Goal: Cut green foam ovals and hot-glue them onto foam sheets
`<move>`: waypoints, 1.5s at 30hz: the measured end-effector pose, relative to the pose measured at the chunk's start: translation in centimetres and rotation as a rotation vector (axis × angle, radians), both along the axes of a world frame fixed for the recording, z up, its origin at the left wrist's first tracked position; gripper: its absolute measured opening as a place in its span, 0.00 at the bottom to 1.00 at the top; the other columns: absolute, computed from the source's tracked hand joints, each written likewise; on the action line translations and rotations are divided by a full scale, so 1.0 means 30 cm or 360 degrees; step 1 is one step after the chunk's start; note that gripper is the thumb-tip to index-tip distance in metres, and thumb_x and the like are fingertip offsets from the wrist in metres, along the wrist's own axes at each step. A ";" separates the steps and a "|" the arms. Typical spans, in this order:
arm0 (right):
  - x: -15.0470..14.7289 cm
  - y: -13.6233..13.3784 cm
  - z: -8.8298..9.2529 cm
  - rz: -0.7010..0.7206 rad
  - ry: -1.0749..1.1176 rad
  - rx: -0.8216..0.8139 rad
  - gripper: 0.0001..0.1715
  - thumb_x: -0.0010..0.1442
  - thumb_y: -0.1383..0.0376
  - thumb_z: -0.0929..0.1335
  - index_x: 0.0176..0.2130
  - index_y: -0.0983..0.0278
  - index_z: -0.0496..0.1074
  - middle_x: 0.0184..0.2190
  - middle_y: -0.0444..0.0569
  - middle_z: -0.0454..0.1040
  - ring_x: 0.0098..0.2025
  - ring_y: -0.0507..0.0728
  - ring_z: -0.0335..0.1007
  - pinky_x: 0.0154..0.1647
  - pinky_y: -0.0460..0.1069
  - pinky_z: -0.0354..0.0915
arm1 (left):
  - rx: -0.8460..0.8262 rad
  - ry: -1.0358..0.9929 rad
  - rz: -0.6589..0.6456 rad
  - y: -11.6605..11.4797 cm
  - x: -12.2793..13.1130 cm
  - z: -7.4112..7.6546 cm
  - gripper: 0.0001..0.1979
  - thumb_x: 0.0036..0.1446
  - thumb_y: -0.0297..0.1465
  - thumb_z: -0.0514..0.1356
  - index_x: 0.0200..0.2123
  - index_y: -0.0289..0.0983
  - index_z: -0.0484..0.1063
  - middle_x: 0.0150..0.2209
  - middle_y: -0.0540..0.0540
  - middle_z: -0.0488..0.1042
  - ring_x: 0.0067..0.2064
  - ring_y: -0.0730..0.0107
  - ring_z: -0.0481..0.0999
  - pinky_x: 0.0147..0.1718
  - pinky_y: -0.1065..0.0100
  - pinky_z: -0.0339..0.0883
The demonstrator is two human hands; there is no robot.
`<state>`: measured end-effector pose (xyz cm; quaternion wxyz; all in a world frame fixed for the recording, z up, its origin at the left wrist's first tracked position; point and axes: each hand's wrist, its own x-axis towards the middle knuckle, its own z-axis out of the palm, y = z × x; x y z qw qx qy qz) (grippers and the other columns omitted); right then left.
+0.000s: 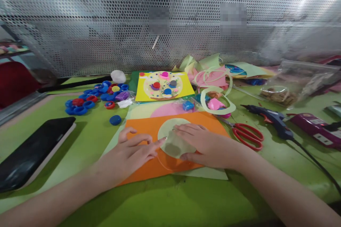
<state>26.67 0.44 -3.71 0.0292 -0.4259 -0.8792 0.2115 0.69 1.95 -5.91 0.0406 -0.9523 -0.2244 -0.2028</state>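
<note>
A pale green paper circle lies on an orange sheet, a little off a faint round outline on the orange. My right hand rests on the circle's right side, fingers stretched out flat. The index finger of my left hand points at the circle's left edge, with the other fingers loosely bent and apart. Neither hand grips anything. Under the orange sheet, more pale paper shows at the sides.
Behind stands a yellow card with decorated caps. Bottle caps and a black phone-like object lie left. To the right are red-handled scissors, a glue gun, a purple device and paper scraps. A perforated metal panel closes the back.
</note>
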 end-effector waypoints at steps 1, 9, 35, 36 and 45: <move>0.000 0.000 0.000 -0.0001 -0.0010 -0.0005 0.39 0.61 0.49 0.60 0.62 0.68 0.54 0.64 0.56 0.52 0.65 0.64 0.44 0.62 0.62 0.47 | -0.0040 -0.0010 0.0032 0.000 -0.002 0.000 0.28 0.66 0.29 0.49 0.64 0.46 0.39 0.33 0.56 0.79 0.45 0.67 0.73 0.52 0.61 0.48; -0.002 -0.002 0.007 0.0021 -0.0062 0.0007 0.40 0.62 0.48 0.59 0.62 0.72 0.54 0.64 0.58 0.51 0.65 0.63 0.43 0.63 0.61 0.47 | -0.0231 -0.0173 0.0374 0.019 -0.018 -0.003 0.25 0.66 0.39 0.45 0.63 0.44 0.42 0.34 0.51 0.79 0.44 0.62 0.72 0.49 0.56 0.50; -0.005 -0.001 0.008 0.0019 -0.0036 -0.0025 0.43 0.61 0.46 0.58 0.63 0.73 0.51 0.64 0.59 0.49 0.65 0.65 0.42 0.63 0.61 0.45 | -0.0456 -0.0139 0.0161 0.017 -0.010 0.004 0.30 0.65 0.38 0.48 0.64 0.45 0.34 0.34 0.55 0.79 0.47 0.65 0.70 0.51 0.58 0.48; -0.005 -0.002 0.008 0.0015 -0.0038 -0.0027 0.43 0.61 0.46 0.58 0.63 0.73 0.51 0.65 0.59 0.49 0.65 0.65 0.42 0.63 0.61 0.45 | -0.0385 -0.0081 0.0125 0.014 -0.011 0.000 0.30 0.66 0.37 0.48 0.64 0.45 0.34 0.34 0.55 0.79 0.48 0.65 0.70 0.51 0.59 0.48; -0.005 -0.007 0.003 0.0005 -0.0050 0.0029 0.39 0.61 0.50 0.60 0.62 0.70 0.53 0.64 0.57 0.52 0.65 0.63 0.44 0.62 0.60 0.48 | -0.0001 0.0073 -0.0019 -0.012 -0.010 0.006 0.31 0.65 0.25 0.48 0.64 0.45 0.35 0.35 0.55 0.79 0.46 0.67 0.73 0.53 0.59 0.48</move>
